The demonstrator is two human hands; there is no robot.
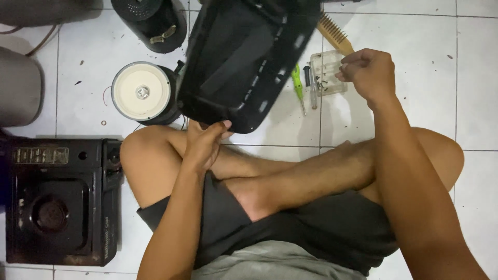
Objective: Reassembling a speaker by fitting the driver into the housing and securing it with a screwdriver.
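while left fingers (210, 136) grip black panel (244, 57), right fingers (353, 65) pinched over tray (327, 72)

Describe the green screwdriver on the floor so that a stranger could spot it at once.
Start at the big black panel that the left hand holds up over the white tiled floor. Just right of its lower edge lies the green screwdriver, beside a small clear plastic tray. Its bright green handle is the only vivid colour there.
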